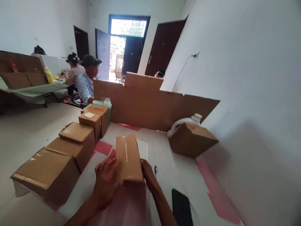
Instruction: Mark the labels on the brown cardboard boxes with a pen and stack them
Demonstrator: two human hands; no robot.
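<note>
A brown cardboard box [128, 158] with a shiny strip of clear tape along its top sits on the white-covered table in front of me. My left hand [105, 180] grips its left side, fingertips at the upper edge and thumb by the near corner. Against the right side, my right hand [148, 174] is closed with curled fingers; its fingertips are partly hidden. Just right of that hand lies a pen [156, 173], and nearer to me is a black phone [182, 207].
Several cardboard boxes [77, 131] line the table's left edge. A cardboard panel [145, 105] stands across the back. At the right, a tilted box [192, 139] leans by a white jug [185, 121]; a greenish jug [108, 108] stands back left. Other people [86, 81] sit beyond.
</note>
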